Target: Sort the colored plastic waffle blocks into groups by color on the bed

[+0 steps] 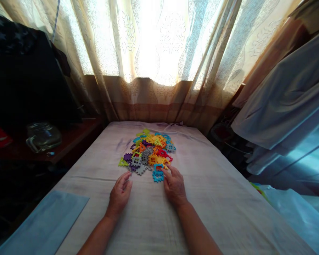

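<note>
Head view: plastic pieces (149,151) lie in one mixed heap on the cloth-covered surface (210,180), none set apart; work appears barely begun. Left hand (120,193) loosely spread, empty; right hand (175,184) at a blue piece (155,179), pinch indeterminable.

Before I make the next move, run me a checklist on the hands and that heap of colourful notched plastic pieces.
1. Left bare hand free: ok, no piece visible in it.
2. Right bare hand at the heap of multicoloured notched plastic pieces: ok, fingers at its near edge.
3. Right hand's grip on the bright blue square-holed plastic piece: cannot tell, pinched or merely touched.
4. Pieces lying singly: not ok, many overlap, colours mixed.
5. Pale blue flat rectangular sheet apart from the heap: ok, near left corner.
</note>
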Action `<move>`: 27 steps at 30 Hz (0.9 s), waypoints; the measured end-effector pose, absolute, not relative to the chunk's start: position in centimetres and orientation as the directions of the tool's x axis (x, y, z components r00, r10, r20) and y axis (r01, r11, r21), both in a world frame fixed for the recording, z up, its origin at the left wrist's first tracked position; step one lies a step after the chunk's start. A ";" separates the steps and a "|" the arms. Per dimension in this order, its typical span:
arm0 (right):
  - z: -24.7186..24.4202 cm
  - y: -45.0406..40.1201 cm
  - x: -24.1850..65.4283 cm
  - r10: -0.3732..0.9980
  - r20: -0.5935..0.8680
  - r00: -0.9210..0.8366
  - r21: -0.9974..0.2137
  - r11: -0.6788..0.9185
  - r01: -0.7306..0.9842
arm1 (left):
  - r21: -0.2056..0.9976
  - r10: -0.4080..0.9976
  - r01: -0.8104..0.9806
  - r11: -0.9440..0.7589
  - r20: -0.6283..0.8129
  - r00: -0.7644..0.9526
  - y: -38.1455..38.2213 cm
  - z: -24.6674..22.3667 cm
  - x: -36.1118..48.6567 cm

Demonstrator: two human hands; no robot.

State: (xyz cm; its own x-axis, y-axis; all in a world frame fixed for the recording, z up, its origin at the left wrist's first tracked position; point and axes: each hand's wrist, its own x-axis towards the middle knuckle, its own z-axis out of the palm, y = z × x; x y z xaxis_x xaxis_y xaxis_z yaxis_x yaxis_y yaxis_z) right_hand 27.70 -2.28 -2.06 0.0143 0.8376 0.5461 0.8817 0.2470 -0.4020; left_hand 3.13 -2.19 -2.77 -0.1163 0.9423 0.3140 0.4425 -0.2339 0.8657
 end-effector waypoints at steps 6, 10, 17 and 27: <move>-2.4 -1.9 27.2 0.889 0.456 -0.046 -0.273 0.189 0.943 | 0.859 0.934 0.442 -0.258 0.339 -0.114 -1.7 -2.8 3.4; -2.8 -1.8 27.5 0.877 0.467 -0.113 -0.253 0.255 0.933 | 0.840 0.921 0.463 -0.283 0.372 -0.112 -1.6 -3.0 3.4; -3.0 -1.4 27.4 0.835 0.494 -0.244 -0.281 0.419 0.864 | 0.770 0.888 0.538 -0.344 0.452 -0.080 -1.7 -2.7 3.5; -3.1 -1.7 27.0 0.819 0.566 -0.096 -0.332 0.333 0.882 | 0.693 0.872 0.617 -0.373 0.489 -0.023 -1.6 -2.8 3.5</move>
State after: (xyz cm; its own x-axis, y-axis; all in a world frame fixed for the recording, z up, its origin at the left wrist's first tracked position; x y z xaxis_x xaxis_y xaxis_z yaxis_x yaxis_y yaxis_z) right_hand 27.01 -1.65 -3.14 -0.0957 0.8190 0.5658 0.8825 0.3327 -0.3324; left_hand 3.51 -1.59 -2.79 -0.0226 0.8721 0.4888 0.6168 -0.3727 0.6933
